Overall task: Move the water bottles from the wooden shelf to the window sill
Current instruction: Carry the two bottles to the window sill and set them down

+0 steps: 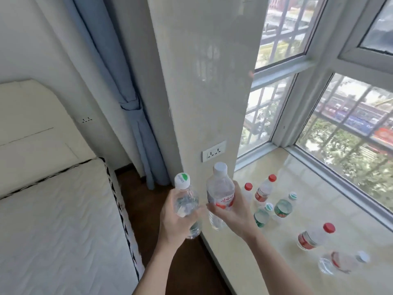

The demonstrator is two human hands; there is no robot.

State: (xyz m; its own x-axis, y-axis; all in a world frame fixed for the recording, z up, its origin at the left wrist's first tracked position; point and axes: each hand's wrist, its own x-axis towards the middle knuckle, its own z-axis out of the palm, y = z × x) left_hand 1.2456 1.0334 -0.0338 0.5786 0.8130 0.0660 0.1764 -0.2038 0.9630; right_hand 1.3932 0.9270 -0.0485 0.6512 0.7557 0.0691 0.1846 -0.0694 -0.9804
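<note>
My left hand [173, 218] grips a clear water bottle with a green-and-white cap [185, 201], held over the dark floor just left of the sill's corner. Around a second clear bottle with a white cap and red label [220, 193] my right hand [231, 211] is closed, holding it upright at the window sill's [319, 209] near-left edge. Several bottles stand on the cream sill: two with red caps [263, 190], two with green labels [282, 206], one red-capped bottle [312, 238] nearer me, and one lying on its side [340, 262]. The wooden shelf is out of view.
A wall pillar with a socket plate [213, 154] rises just behind the held bottles. A bed with a white mattress [59, 220] fills the left, and a blue curtain [136, 116] hangs in the corner. Barred windows [350, 128] bound the sill.
</note>
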